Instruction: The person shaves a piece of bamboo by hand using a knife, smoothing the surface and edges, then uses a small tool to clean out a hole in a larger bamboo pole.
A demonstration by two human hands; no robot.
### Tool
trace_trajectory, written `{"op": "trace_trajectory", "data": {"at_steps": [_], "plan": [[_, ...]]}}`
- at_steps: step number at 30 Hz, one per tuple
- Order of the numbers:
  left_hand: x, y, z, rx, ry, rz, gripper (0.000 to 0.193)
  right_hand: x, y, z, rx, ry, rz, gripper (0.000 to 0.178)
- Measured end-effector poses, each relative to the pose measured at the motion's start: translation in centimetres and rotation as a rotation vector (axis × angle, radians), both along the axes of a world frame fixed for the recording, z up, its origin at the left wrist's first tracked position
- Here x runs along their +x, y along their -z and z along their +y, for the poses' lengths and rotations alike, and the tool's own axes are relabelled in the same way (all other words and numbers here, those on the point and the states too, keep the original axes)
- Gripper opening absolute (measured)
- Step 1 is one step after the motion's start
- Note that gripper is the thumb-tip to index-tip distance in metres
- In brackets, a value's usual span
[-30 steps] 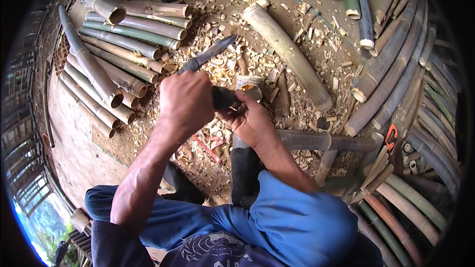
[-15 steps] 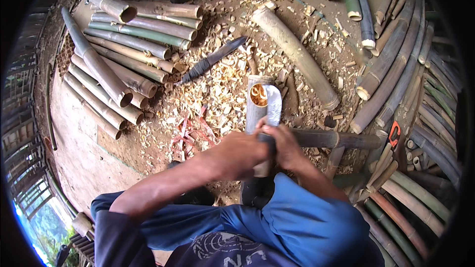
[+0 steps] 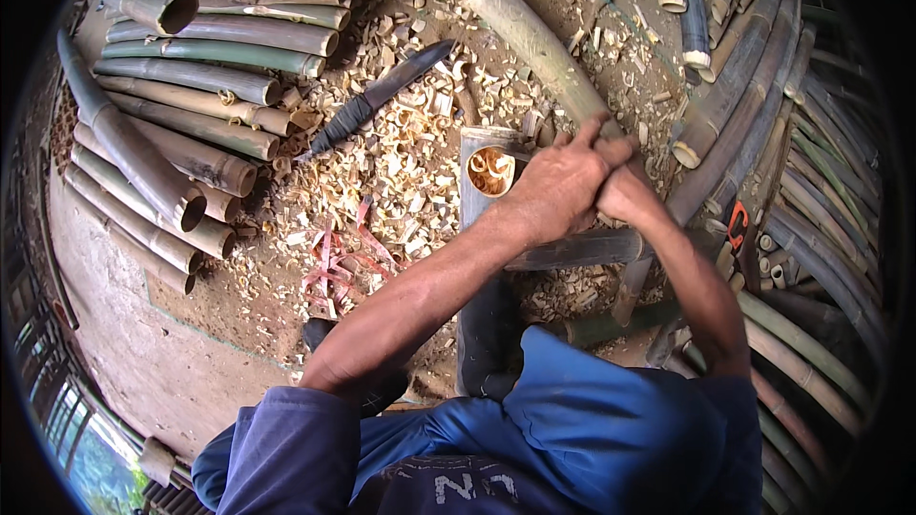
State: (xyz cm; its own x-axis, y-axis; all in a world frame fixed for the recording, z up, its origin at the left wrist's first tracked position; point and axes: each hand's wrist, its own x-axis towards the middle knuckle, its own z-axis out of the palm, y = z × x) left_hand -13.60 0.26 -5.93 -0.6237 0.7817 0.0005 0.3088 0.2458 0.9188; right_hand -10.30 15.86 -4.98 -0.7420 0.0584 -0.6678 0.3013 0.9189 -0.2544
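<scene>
My left hand [image 3: 563, 181] and my right hand [image 3: 625, 176] come together over the right side of the work spot, their fingers curled and overlapping. Whatever they hold is hidden beneath them; no blade shows there. One finger points up toward the near end of a thick, pale, scraped bamboo pole [image 3: 544, 48]. Just left of my hands stands a grey bamboo post [image 3: 472, 205] with an oval opening that has curled shavings inside. A large dark knife [image 3: 382, 95] with a black wrapped handle lies on the shavings farther left.
Several cut bamboo poles [image 3: 210, 33] are stacked at the left, more [image 3: 744, 86] at the right. A horizontal bamboo bar [image 3: 582, 250] joins the post. Red strips [image 3: 334, 272] lie among wood shavings [image 3: 401, 162]. An orange-handled tool [image 3: 737, 224] rests at the right.
Both hands have moved up and to the right, away from the post. The broad bright blade they held at its opening is now out of sight. The view has shifted slightly.
</scene>
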Motion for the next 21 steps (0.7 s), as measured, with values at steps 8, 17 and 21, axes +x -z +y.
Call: {"op": "trace_trajectory", "data": {"at_steps": [8,17,21], "plan": [[-0.6,0.3,-1.5,0.270,-0.552,-0.032,0.081,-7.3,-1.8,-2.7,0.015,-0.744,0.395,0.017],[1.0,2.0,-1.5,0.256,-0.907,-0.008,0.093,-9.8,2.1,-5.7,0.268,-1.150,0.607,0.007],[0.9,-0.9,0.1,-0.183,-0.379,-0.255,0.102,-6.1,3.1,0.7,-0.247,-0.734,0.067,0.014]]}}
